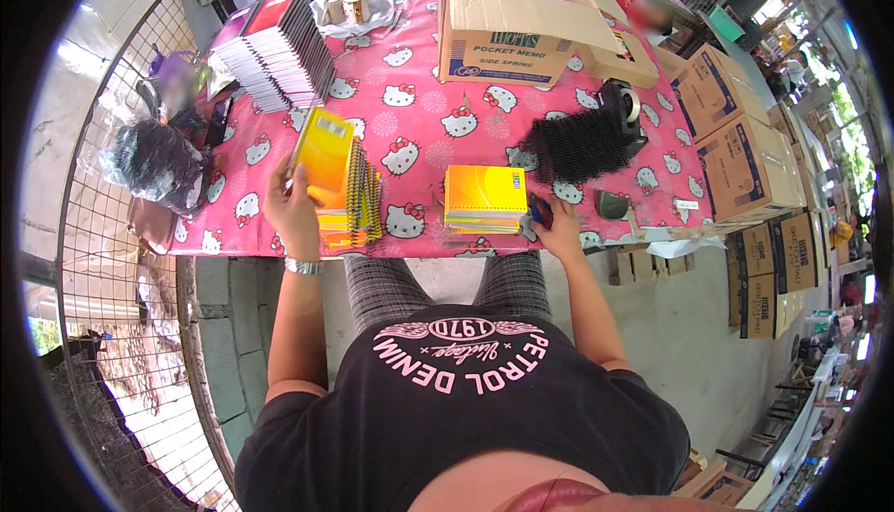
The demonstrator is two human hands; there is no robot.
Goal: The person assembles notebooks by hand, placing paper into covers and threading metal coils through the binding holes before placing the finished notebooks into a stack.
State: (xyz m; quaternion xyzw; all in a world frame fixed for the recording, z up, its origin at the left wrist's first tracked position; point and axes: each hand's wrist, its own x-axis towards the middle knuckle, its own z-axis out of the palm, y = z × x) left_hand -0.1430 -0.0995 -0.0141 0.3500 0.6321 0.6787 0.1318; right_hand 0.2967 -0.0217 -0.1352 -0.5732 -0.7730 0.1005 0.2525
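My left hand [291,203] grips the left edge of a yellow spiral notebook [326,154], which lies at a slant over a tall stack of yellow spiral notebooks [363,203]. Low by the table's front edge sits a second pile of yellow notepads [484,197], its wire binding along the near side. Just right of that pile, my right hand [561,230] has its fingers closed round a small dark blue tool [540,211], whose kind is mostly hidden. Beyond this hand lies a heap of black spiral binding coils [577,147].
A pink patterned cloth [400,126] covers the table. Stacked notebooks [284,56] stand at the far left, near a plastic-wrapped bundle [158,163]. An open carton [507,42] is at the back. A tape dispenser [626,112] and a dark green object [611,204] lie right; cartons [750,168] stand beside the table.
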